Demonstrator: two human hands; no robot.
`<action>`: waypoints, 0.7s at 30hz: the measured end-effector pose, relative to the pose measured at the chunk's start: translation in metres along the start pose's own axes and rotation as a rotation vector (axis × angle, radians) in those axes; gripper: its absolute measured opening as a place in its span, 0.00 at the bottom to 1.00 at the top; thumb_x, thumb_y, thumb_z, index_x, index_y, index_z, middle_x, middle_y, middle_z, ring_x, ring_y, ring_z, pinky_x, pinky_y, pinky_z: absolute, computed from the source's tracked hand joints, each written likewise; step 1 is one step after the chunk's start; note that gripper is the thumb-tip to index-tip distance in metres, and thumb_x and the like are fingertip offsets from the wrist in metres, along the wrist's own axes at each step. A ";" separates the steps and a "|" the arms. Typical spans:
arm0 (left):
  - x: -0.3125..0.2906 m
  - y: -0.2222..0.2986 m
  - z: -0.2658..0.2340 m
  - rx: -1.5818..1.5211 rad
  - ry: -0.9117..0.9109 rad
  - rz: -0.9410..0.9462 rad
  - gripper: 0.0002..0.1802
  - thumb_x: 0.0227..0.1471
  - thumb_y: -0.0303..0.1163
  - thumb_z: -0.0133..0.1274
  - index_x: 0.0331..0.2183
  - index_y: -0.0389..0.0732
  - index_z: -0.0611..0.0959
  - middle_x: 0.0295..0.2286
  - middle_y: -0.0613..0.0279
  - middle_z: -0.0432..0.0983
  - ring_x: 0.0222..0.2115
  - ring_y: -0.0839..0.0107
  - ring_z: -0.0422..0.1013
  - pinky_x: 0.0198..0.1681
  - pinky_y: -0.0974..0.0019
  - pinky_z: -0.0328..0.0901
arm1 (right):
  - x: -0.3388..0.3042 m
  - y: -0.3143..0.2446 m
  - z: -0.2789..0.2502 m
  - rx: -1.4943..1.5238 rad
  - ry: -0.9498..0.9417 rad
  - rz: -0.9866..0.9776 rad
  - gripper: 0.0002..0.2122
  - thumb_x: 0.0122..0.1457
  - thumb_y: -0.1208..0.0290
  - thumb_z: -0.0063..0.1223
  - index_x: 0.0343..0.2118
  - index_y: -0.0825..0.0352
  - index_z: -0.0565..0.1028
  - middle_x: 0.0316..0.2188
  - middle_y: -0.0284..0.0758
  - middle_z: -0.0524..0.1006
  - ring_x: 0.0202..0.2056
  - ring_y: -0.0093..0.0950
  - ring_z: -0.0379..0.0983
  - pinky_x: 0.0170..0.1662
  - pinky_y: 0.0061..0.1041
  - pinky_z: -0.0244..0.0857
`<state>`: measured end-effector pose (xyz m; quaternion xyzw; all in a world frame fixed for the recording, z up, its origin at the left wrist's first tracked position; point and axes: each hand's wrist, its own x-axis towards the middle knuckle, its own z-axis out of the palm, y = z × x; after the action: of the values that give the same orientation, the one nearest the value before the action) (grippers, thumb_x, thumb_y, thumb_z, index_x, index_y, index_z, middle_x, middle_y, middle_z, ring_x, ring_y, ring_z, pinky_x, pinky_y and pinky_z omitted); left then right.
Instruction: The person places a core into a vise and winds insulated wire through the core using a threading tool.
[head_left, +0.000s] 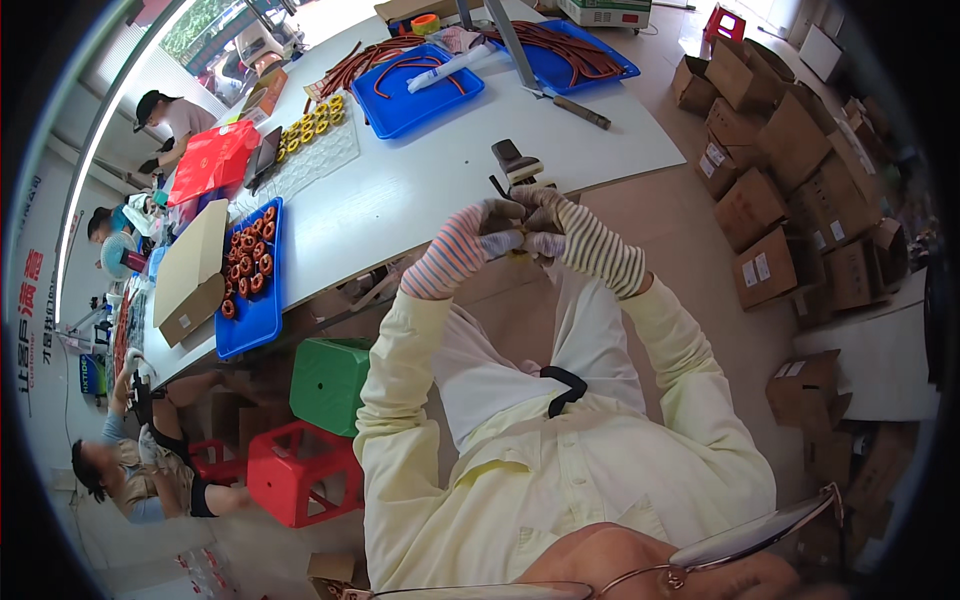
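Observation:
My left hand point(462, 248), in a striped knit glove, reaches to the table's near edge with its fingers closed. My right hand point(592, 240), gloved likewise, meets it there, fingertips pressed together. Between the fingertips a small yellowish piece point(519, 230) shows; the fingers cover most of it, so its kind cannot be told. Just beyond my fingers, a dark clamp-like fixture point(512, 160) with a pale pad stands at the table edge.
The white table point(400, 205) bears a blue tray point(425, 112) with reddish-brown cords, several yellow rings point(310, 128) and a blue tray point(262, 325) of red-brown coils. A dark-handled tool point(580, 110) lies farther back. Cardboard boxes point(765, 270) crowd the right; stools point(330, 385) stand left.

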<state>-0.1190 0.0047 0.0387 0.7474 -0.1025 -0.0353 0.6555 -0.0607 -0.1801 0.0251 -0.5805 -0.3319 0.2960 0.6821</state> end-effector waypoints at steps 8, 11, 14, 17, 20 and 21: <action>0.029 0.006 -0.005 -0.049 0.251 0.005 0.17 0.46 0.26 0.52 0.41 0.31 0.74 0.32 0.58 0.75 0.30 0.76 0.71 0.30 0.76 0.68 | -0.013 0.035 0.002 0.229 0.271 0.003 0.18 0.55 0.65 0.48 0.45 0.72 0.66 0.26 0.37 0.74 0.22 0.21 0.70 0.24 0.17 0.65; 0.048 -0.004 -0.006 -0.036 0.446 0.025 0.16 0.45 0.27 0.54 0.39 0.32 0.76 0.31 0.58 0.76 0.31 0.76 0.71 0.32 0.75 0.68 | -0.024 0.051 0.030 0.405 0.201 0.158 0.14 0.55 0.65 0.50 0.39 0.71 0.70 0.23 0.35 0.74 0.20 0.22 0.71 0.22 0.17 0.65; 0.069 -0.020 -0.004 0.113 0.505 0.222 0.14 0.44 0.25 0.56 0.37 0.32 0.77 0.30 0.58 0.76 0.29 0.77 0.71 0.31 0.77 0.67 | -0.027 0.071 0.024 0.751 0.372 0.150 0.13 0.54 0.66 0.51 0.37 0.72 0.71 0.22 0.35 0.74 0.20 0.22 0.71 0.21 0.17 0.63; 0.073 -0.027 0.001 0.057 0.467 0.175 0.13 0.43 0.23 0.56 0.36 0.32 0.77 0.30 0.57 0.76 0.30 0.77 0.71 0.33 0.76 0.67 | -0.023 0.063 0.016 0.691 0.462 0.146 0.14 0.55 0.68 0.50 0.39 0.73 0.69 0.21 0.34 0.72 0.18 0.20 0.69 0.20 0.16 0.62; 0.078 -0.031 0.010 0.010 0.440 0.149 0.16 0.43 0.23 0.56 0.38 0.33 0.77 0.32 0.58 0.76 0.33 0.75 0.71 0.38 0.73 0.66 | -0.022 0.086 -0.004 0.762 0.534 -0.156 0.16 0.56 0.69 0.48 0.42 0.74 0.66 0.20 0.32 0.71 0.17 0.18 0.67 0.19 0.15 0.61; 0.077 -0.033 0.010 0.014 0.440 0.143 0.16 0.43 0.23 0.56 0.38 0.33 0.77 0.32 0.58 0.76 0.33 0.75 0.71 0.38 0.73 0.66 | -0.021 0.083 -0.007 0.769 0.534 -0.153 0.16 0.56 0.69 0.48 0.42 0.74 0.66 0.20 0.32 0.71 0.17 0.18 0.67 0.19 0.15 0.61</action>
<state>-0.0424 -0.0169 0.0106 0.7325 -0.0099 0.1758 0.6576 -0.0694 -0.1881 -0.0601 -0.3157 -0.0529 0.1866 0.9288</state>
